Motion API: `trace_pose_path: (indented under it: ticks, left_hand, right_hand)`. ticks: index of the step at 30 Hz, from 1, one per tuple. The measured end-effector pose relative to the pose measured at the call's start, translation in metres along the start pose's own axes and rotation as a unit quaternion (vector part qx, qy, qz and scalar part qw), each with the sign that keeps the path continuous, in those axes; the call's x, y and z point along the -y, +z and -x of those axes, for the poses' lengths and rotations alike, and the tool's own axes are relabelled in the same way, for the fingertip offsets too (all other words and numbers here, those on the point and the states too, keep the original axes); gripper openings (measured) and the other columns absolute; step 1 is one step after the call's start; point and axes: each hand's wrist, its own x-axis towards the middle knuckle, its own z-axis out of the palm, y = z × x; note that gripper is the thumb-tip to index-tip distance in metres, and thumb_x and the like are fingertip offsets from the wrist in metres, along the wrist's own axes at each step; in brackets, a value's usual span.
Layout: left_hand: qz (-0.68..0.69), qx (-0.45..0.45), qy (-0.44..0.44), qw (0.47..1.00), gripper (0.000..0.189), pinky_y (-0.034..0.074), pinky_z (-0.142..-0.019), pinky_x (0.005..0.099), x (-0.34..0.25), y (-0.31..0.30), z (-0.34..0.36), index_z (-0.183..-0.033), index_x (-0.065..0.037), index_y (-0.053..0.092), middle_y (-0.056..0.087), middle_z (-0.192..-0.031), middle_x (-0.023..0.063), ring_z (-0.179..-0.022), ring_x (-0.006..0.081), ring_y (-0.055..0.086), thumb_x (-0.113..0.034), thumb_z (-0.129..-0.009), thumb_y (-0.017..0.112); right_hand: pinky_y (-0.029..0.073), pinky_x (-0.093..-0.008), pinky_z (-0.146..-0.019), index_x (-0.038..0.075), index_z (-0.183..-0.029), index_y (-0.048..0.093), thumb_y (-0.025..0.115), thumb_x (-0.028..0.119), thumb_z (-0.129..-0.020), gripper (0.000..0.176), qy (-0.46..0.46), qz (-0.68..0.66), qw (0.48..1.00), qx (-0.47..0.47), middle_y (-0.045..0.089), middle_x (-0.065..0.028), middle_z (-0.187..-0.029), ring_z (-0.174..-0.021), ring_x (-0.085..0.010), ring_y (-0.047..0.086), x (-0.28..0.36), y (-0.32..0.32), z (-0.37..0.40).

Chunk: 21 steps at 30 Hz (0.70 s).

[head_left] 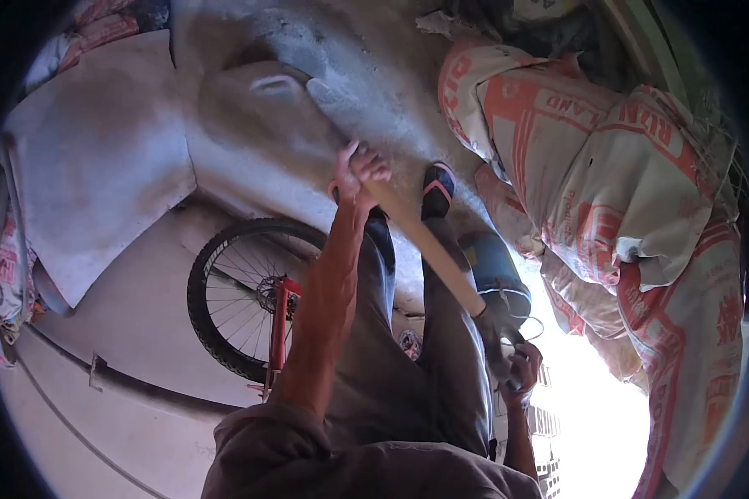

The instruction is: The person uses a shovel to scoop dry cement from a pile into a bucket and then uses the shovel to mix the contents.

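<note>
A long-handled shovel runs diagonally across the middle, with a pale wooden shaft (429,245). Its grey, dusty blade (262,108) is at the upper left against the grey floor, and its outline blends in. My left hand (362,172) is wrapped round the upper shaft, near where wood meets grey metal. At the other end, my right hand (520,368) grips the dark handle end (495,337) beside my thigh. Both hands are closed. My feet in pink-strapped sandals (439,183) stand beneath the shaft.
Red and white sacks (591,158) are piled on the right. A blue container (491,262) stands by my leg. To the left are a bicycle wheel (216,308) with a red fork, a grey board (100,158) and a long pipe (158,397). Bright light enters at lower right.
</note>
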Motion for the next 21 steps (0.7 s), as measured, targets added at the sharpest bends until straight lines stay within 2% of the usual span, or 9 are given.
trace_pose_path:
  ticks: [1, 3, 6, 8, 10, 12, 15, 19, 21]
  left_hand:
    - [0.054, 0.091, -0.030, 0.994, 0.016, 0.038, -0.051, 0.0281, -0.002, -0.008, 0.008, -0.072, -0.013, 0.050, 0.040, -0.058, -0.0040, -0.050, 0.0093, 0.041, -0.022, -0.083, 0.057]
    - [0.013, 0.059, -0.028, 0.998, 0.014, 0.040, -0.055, 0.0284, 0.001, -0.007, 0.019, -0.076, -0.011, 0.052, 0.046, -0.063, -0.0031, -0.053, 0.0089, 0.044, -0.022, -0.084, 0.055]
    - [-0.093, -0.071, 0.011, 0.993, 0.009, 0.043, -0.059, 0.0297, 0.011, 0.003, 0.028, -0.079, -0.011, 0.052, 0.049, -0.065, -0.0006, -0.056, 0.0105, 0.048, -0.017, -0.083, 0.057]
    - [-0.210, -0.206, 0.056, 0.954, 0.008, 0.043, -0.057, 0.0303, 0.034, 0.016, 0.023, -0.078, -0.011, 0.053, 0.048, -0.065, 0.0005, -0.056, 0.0119, 0.048, -0.014, -0.082, 0.059]
    - [-0.285, -0.217, 0.042, 0.933, 0.007, 0.045, -0.052, 0.0320, 0.062, 0.001, 0.017, -0.080, -0.008, 0.055, 0.050, -0.065, 0.0035, -0.054, 0.0150, 0.051, -0.010, -0.079, 0.062]
    - [-0.364, -0.314, -0.028, 0.876, 0.009, 0.046, -0.046, 0.0340, 0.097, -0.017, 0.007, -0.078, -0.006, 0.055, 0.051, -0.063, 0.0061, -0.051, 0.0178, 0.053, -0.010, -0.078, 0.062]
    - [-0.359, -0.296, -0.038, 0.884, 0.009, 0.044, -0.042, 0.0336, 0.159, -0.039, 0.003, -0.072, -0.005, 0.049, 0.050, -0.060, 0.0068, -0.045, 0.0185, 0.052, -0.005, -0.075, 0.058]
    - [-0.350, -0.308, -0.078, 0.881, 0.008, 0.046, -0.044, 0.0353, 0.192, -0.071, -0.010, -0.079, -0.005, 0.049, 0.049, -0.061, 0.0062, -0.050, 0.0198, 0.055, -0.006, -0.077, 0.057]
    - [-0.428, -0.336, -0.110, 0.831, 0.006, 0.048, -0.048, 0.0364, 0.178, -0.077, -0.031, -0.079, -0.007, 0.054, 0.053, -0.065, 0.0066, -0.059, 0.0198, 0.058, -0.007, -0.077, 0.059]
  right_hand:
    - [0.044, -0.0378, -0.080, 0.001, -0.086, 0.055, 0.060, 0.008, -0.072, 0.017, -0.005, 0.023, 1.000, 0.000, 0.056, -0.0159, -0.096, -0.093, -0.0295, 0.055, 0.002, -0.001, -0.001]
    - [0.043, -0.0391, -0.082, 0.001, -0.084, 0.055, 0.060, 0.005, -0.071, 0.015, -0.014, 0.067, 0.998, 0.005, 0.056, -0.0171, -0.099, -0.095, -0.0319, 0.054, 0.005, 0.000, 0.000]
    - [0.045, -0.0392, -0.080, 0.002, -0.083, 0.057, 0.063, 0.012, -0.073, 0.015, 0.143, -0.112, 0.983, 0.011, 0.058, -0.0154, -0.099, -0.096, -0.0297, 0.056, 0.007, -0.003, 0.012]
    - [0.047, -0.0363, -0.077, -0.001, -0.081, 0.056, 0.057, 0.010, -0.080, 0.011, 0.267, -0.242, 0.932, -0.024, 0.061, -0.0116, -0.087, -0.083, -0.0222, 0.060, 0.007, -0.006, 0.039]
    - [0.049, -0.0347, -0.073, -0.002, -0.078, 0.055, 0.056, 0.010, -0.082, 0.013, 0.405, -0.323, 0.854, -0.050, 0.061, -0.0086, -0.076, -0.076, -0.0184, 0.060, 0.030, -0.020, 0.057]
    - [0.049, -0.0332, -0.067, 0.001, -0.077, 0.054, 0.054, 0.008, -0.082, 0.009, 0.420, -0.455, 0.781, -0.087, 0.054, -0.0042, -0.062, -0.061, -0.0146, 0.056, 0.024, -0.022, 0.087]
    - [0.048, -0.0342, -0.059, 0.005, -0.085, 0.052, 0.050, 0.007, -0.082, 0.004, 0.498, -0.496, 0.695, -0.149, 0.039, 0.0002, -0.057, -0.051, -0.0125, 0.041, 0.032, -0.049, 0.098]
    - [0.046, -0.0327, -0.053, 0.005, -0.087, 0.051, 0.048, 0.006, -0.082, 0.006, 0.536, -0.474, 0.677, -0.174, 0.035, 0.0012, -0.055, -0.048, -0.0120, 0.038, 0.012, -0.051, 0.079]
    - [0.044, -0.0320, -0.050, 0.005, -0.089, 0.050, 0.047, 0.006, -0.082, 0.008, 0.556, -0.465, 0.664, -0.185, 0.033, 0.0018, -0.055, -0.047, -0.0117, 0.037, -0.005, -0.045, 0.062]
